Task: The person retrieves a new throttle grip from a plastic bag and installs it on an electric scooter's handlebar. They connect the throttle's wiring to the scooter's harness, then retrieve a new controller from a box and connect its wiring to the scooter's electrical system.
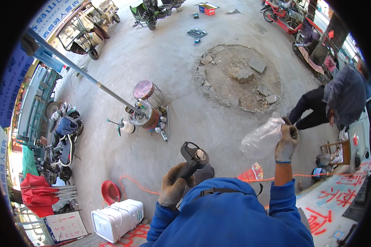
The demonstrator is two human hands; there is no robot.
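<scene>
My left hand [172, 186], in a dirty work glove, is wrapped round a black part [192, 164] with a thick handle and a rounded head. A loop stands at the head's far side, and a small pale piece shows in it; its exact kind I cannot make out. Raised on the right, my right hand [287, 143], gloved too, grips a clear plastic bag [259, 139]. The bag hangs crumpled to the left of that hand, above the concrete. Between the two hands, a red printed packet [252, 172] lies on the ground.
A person [344, 99] bends at the right. Left of centre, a pole [84, 70] rises from a cluttered drum beside a stool [146, 89] and sprayer [125, 126]. White buckets [117, 220], a red basin [110, 192] and an orange cable [138, 185] lie nearby. Broken concrete [243, 78] lies ahead.
</scene>
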